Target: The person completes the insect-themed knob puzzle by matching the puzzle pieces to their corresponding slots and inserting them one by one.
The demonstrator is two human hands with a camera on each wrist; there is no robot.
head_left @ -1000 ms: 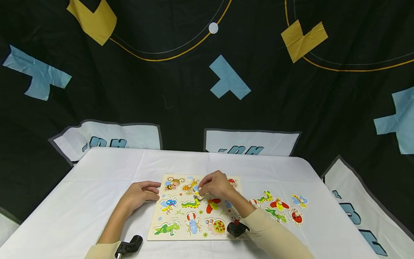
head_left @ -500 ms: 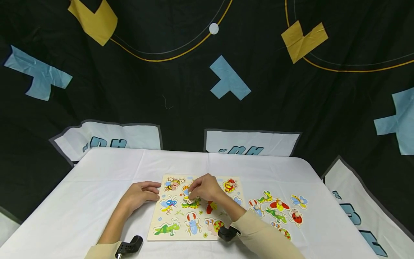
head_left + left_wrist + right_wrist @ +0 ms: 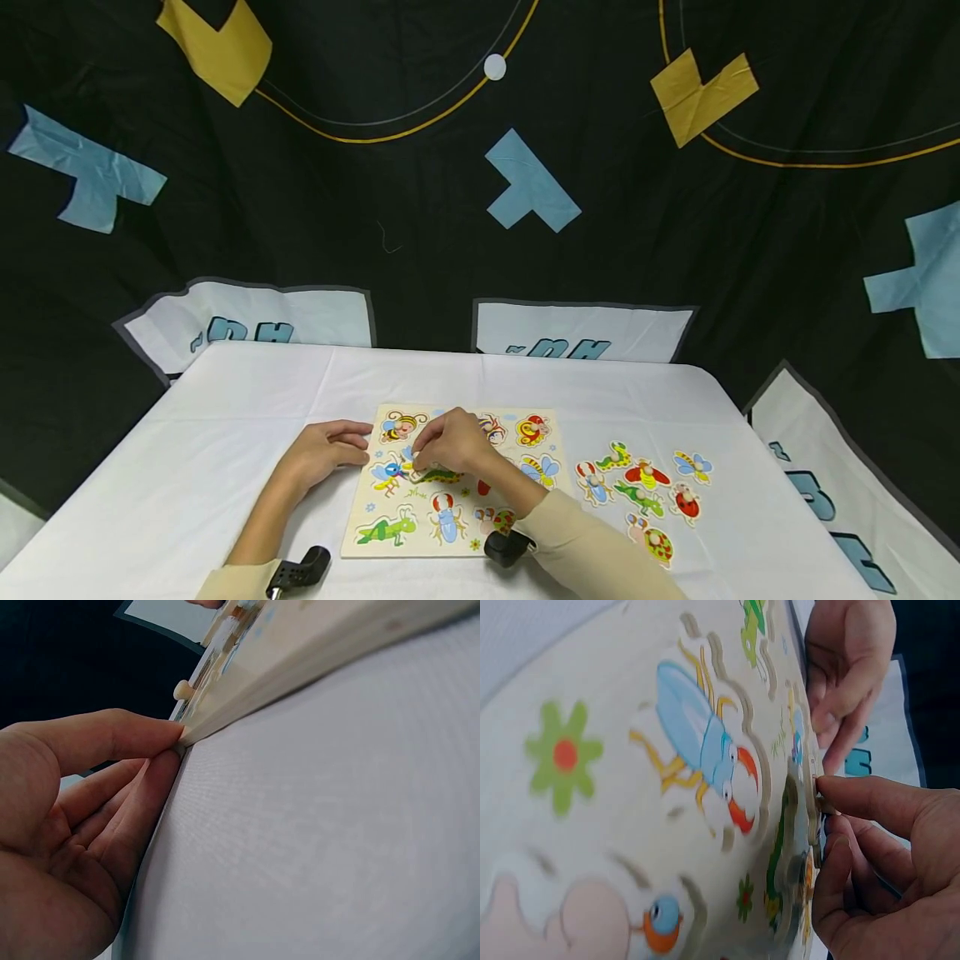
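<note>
A cream wooden insect puzzle board (image 3: 420,547) lies on the table. Above its left middle, my right hand (image 3: 453,443) pinches a small puzzle piece (image 3: 408,456) with blue and yellow on it. That piece is beside the printed mosquito (image 3: 388,473) and mostly covered by the fingers. In the right wrist view the piece (image 3: 822,834) stands on edge between thumb and fingers, close to the board. My left hand (image 3: 321,454) rests at the board's left edge. In the left wrist view its fingertips (image 3: 169,735) touch the board's corner, the fingers fairly straight.
Right of the board lie several loose pieces, among them a stag beetle (image 3: 594,482), a caterpillar (image 3: 615,456), a ladybug (image 3: 686,502) and a snail (image 3: 651,540). A white cloth (image 3: 187,467) covers the table. Behind it hangs a black curtain (image 3: 427,233).
My right hand has moved left across the board with the piece, from the upper middle to beside the mosquito, uncovering pictures on the right. The left hand has stayed still.
</note>
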